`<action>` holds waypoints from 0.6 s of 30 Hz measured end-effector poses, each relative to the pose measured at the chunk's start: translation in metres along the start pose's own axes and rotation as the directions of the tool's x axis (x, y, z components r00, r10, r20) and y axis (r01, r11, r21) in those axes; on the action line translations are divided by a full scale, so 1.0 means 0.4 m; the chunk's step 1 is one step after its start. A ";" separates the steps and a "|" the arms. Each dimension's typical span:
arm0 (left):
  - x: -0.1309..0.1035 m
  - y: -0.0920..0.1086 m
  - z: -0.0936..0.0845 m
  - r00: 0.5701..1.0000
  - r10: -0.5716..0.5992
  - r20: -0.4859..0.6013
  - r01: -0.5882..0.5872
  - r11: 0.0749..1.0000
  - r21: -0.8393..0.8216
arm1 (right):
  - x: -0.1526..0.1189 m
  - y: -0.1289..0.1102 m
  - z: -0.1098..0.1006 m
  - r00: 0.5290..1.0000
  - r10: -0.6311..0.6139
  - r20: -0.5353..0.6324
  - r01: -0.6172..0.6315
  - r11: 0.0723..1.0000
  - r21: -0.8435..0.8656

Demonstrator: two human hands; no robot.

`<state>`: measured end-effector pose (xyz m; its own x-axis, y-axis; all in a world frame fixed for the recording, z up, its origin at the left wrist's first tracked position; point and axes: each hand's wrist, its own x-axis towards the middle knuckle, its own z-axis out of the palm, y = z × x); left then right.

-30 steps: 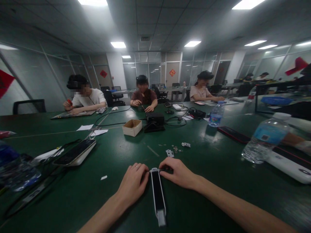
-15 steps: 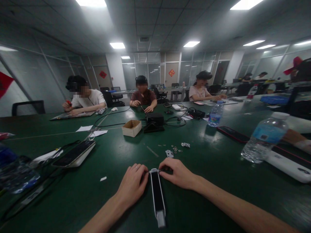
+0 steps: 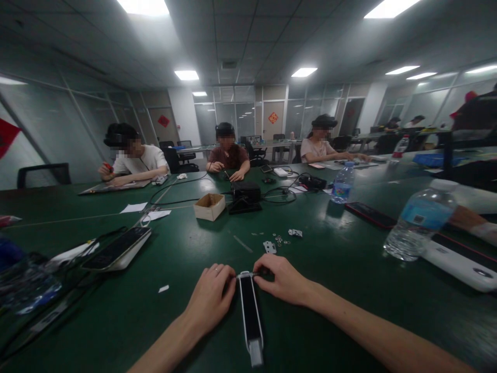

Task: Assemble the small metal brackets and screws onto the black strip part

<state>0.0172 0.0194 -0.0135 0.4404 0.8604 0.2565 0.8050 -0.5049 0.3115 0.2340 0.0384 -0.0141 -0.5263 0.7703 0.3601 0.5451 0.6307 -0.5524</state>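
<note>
A long, narrow piece with a black top, pale side rails and a grey block at its near end lies on the green table in front of me. My left hand is closed in a pinch at the left of its far end. From the right, my right hand pinches at the same end, with something thin and dark partly showing between thumb and fingers. What the fingertips grip is too small and covered to name. Beyond my right hand lie a flat metal plate with holes, several small rings and another small metal part.
An open cardboard box stands beside a black device with cables. Water bottles and a white case are at right; a phone on a white block is at left. Several people sit around the tables.
The whole view has shifted very slightly. Both hands keep their pinch at the far end of the long piece, with no clear movement.
</note>
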 end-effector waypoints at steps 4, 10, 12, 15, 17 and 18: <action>-0.003 -0.001 -0.001 1.000 0.002 -0.001 -0.002 1.000 0.001 | -0.002 0.004 0.000 1.000 0.002 0.007 -0.002 1.000 0.008; -0.004 0.000 -0.005 1.000 0.004 0.007 -0.004 1.000 0.007 | 0.000 0.004 -0.003 1.000 0.011 0.022 -0.011 1.000 0.015; -0.003 0.002 -0.005 1.000 0.002 0.013 -0.003 1.000 0.015 | 0.000 0.002 -0.002 1.000 0.012 0.026 -0.013 1.000 0.018; -0.003 0.001 -0.002 1.000 0.005 0.016 -0.005 1.000 0.025 | -0.002 0.003 0.000 1.000 0.007 0.018 -0.008 1.000 0.024; -0.004 -0.001 0.000 1.000 0.005 0.012 -0.005 1.000 0.029 | -0.003 0.010 -0.005 1.000 -0.001 0.012 0.001 1.000 0.012; -0.005 -0.001 0.000 1.000 0.002 0.011 -0.003 1.000 0.027 | -0.003 0.017 -0.011 1.000 -0.007 0.005 0.007 1.000 -0.005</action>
<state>0.0159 0.0181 -0.0141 0.4465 0.8599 0.2475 0.8142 -0.5052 0.2862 0.2412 0.0422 -0.0149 -0.5333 0.7655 0.3599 0.5449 0.6363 -0.5460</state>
